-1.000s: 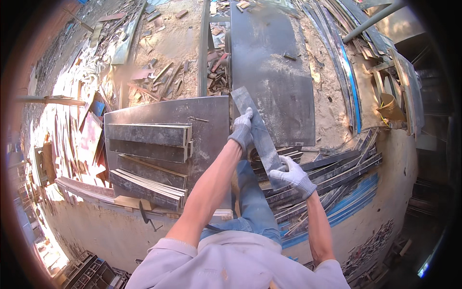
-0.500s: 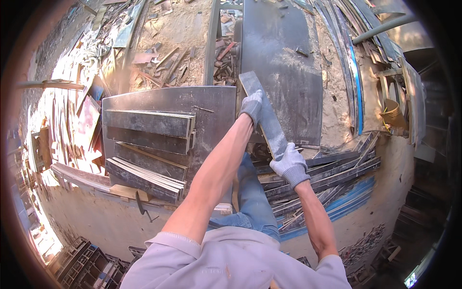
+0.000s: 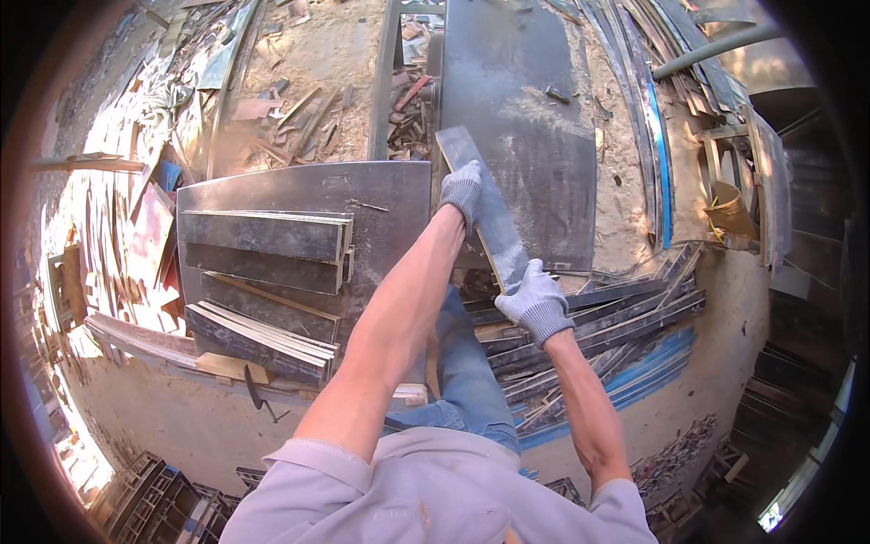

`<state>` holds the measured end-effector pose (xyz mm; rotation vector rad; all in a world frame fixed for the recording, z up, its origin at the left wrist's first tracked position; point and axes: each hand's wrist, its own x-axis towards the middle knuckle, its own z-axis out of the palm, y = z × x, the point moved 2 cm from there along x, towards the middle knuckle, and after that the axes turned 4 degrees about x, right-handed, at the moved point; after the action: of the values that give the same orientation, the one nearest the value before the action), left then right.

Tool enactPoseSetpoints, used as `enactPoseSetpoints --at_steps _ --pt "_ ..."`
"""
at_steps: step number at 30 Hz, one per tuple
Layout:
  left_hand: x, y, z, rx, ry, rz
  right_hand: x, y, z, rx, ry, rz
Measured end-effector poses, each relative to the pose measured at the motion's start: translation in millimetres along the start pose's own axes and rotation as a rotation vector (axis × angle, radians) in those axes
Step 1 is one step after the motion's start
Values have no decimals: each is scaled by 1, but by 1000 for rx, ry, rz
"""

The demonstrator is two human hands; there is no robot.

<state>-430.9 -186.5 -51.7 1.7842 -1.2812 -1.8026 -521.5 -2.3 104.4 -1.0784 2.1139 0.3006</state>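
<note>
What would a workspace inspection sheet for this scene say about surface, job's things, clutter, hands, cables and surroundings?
Surface: right dark panel dusty; left dark panel bears stacked strips.
Job's things: narrow grey board, held slanted.
Clutter: wood scraps strewn beyond the left panel; long dark strips piled at lower right.
Hands: gloved; left hand grips the board's far part, right hand its near end.
Cables: nothing clearly seen.
Surroundings: brown container and grey pipe at right.

I can read no words, numbers or signs anywhere around me. On the front of my pale shirt (image 3: 444, 480) there is a faint row of small marks (image 3: 394, 515), too blurred for me to make out.
</note>
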Motion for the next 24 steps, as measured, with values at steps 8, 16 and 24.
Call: enactPoseSetpoints --at_steps 8,16,24 --pt "19 23 -22 533 62 315 10 -7 16 137 39 -73" --pt "-187 45 -9 94 494 23 -49 71 99 461 200 -309" --pt "-273 -44 -127 -594 681 51 -120 18 111 232 307 -850"
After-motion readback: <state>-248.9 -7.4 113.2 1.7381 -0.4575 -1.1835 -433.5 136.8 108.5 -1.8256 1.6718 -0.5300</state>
